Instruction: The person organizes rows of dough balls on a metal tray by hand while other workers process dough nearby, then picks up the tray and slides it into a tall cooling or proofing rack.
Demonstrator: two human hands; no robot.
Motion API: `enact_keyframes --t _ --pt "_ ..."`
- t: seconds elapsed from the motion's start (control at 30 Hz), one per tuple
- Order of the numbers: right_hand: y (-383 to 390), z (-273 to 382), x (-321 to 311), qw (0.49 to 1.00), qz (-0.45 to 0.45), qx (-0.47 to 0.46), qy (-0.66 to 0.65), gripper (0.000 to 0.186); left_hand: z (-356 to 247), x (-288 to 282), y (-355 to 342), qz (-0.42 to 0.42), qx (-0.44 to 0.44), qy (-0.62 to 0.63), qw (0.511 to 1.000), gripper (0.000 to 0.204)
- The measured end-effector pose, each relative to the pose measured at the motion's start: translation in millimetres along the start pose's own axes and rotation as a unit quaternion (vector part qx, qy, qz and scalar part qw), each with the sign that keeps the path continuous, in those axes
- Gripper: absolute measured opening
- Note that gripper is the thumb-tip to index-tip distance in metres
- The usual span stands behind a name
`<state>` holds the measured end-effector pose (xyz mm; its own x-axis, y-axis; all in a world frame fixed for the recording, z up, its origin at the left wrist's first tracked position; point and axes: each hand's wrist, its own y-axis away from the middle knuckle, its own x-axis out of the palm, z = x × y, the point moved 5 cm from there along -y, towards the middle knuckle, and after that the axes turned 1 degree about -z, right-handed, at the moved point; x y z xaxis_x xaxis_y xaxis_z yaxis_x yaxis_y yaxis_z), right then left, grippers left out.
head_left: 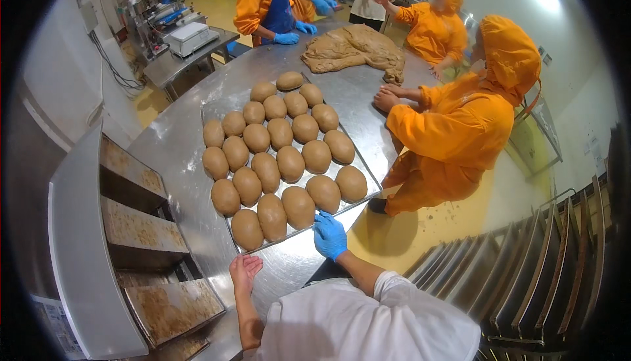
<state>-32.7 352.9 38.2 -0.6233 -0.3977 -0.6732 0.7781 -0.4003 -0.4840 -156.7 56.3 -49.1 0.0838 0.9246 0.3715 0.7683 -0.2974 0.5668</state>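
Brown, smooth dough balls (290, 164) lie in rows on a flat metal tray (365, 178) in front of me. My right hand (330, 236), in a blue glove, is at the tray's near edge. Its fingers reach out beside the nearest dough balls; whether they touch the tray or the dough, I cannot tell. My left hand (246, 270), bare, hovers by the tray's near left corner, its fingers loosely extended and holding nothing. Beneath the tray spreads a steel table (177, 131).
A large dough mass (355, 49) rests at the table's far end. Orange-clothed co-workers (453, 121) stand along the right and far sides. Racks of stained metal trays (146, 229) rise at left, and more trays (526, 269) at lower right. A scale (190, 38) sits far left.
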Motion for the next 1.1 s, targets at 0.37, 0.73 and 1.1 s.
enact_keyframes --t 0.37,0.73,1.1 --pt "-0.4 0.9 -0.1 1.0 0.002 -0.01 0.006 0.006 0.1 -0.9 -0.5 0.008 0.006 0.006 1.0 0.036" --pt "1.0 0.9 -0.5 1.0 -0.003 -0.002 0.01 0.007 0.0 -0.6 -0.1 0.009 0.005 0.014 1.0 0.035" --pt "-1.5 3.9 -1.5 1.0 0.001 0.008 0.003 0.004 0.0 -1.5 -0.9 0.003 0.0 0.012 1.0 0.036"
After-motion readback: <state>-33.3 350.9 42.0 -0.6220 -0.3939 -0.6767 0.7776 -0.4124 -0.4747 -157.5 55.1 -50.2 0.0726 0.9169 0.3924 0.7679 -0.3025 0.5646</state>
